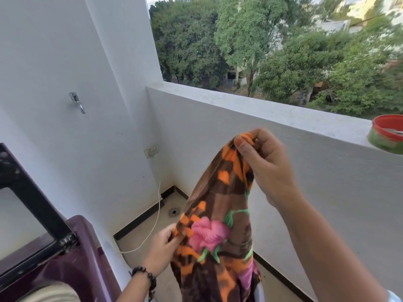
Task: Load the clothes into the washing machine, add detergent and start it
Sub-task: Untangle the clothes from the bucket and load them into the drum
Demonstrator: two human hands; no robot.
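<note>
The balcony wall (272, 149) runs from the corner out to the right, white, with trees beyond it. Left of that wall, in the lower corner of the view, stands the washing machine (72, 264), dark purple, its black-framed lid (32, 205) raised and tilted back. In front of the wall, near the middle, hangs the cloth (220, 225), brown and orange with pink flowers and green leaves; its lower end drops out of view at the bottom edge, to the right of the washing machine and not inside it. The right hand (263, 166) is raised before the wall, its fingers (246, 147) curled and pinching the top of the cloth. The left hand (163, 247), lower and nearer the washing machine, grips the cloth's left edge between thumb and curled fingers; a dark bead bracelet (146, 277) circles that wrist. On top of the wall at the far right sits a red-rimmed green tub (386, 136). Below the wall, in the floor corner, lies a round drain (174, 212), with a thin white cord (156, 219) hanging beside it from a socket (151, 151).
</note>
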